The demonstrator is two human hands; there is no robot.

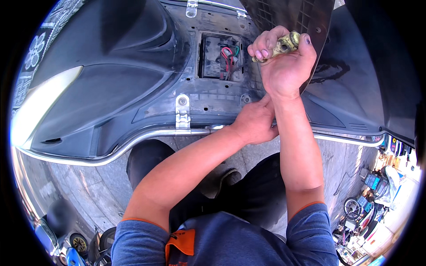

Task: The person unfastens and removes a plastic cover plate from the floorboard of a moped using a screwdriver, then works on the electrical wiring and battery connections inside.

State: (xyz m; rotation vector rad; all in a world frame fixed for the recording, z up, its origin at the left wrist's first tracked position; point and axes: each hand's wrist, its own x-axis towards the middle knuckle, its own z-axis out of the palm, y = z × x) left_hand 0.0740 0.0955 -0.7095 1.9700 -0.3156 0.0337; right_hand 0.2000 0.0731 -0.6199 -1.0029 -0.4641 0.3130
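Observation:
My right hand (288, 66) is raised, palm up, with its fingers and thumb wrapped round a worn yellow tool (286, 45) with dark patches. Its exact kind is unclear. Right beside that hand, a dark ribbed panel (306, 15) stands tilted up from the scooter's footboard (222, 99). My left hand (256, 120) is lower, at the footboard's near edge, its fingers curled and partly hidden behind my right wrist. What they hold cannot be made out. Left of my right hand, a rectangular opening in the footboard shows a dark battery (215, 60) with red and green wires (227, 56).
Metal hinged brackets (182, 113) sit along the footboard's edges, and a chrome trim rail (155, 132) runs along the near side. The scooter's dark seat-side body (124, 84) lies left. Grey paving (93, 181) is below; parked bikes (355, 208) stand at right.

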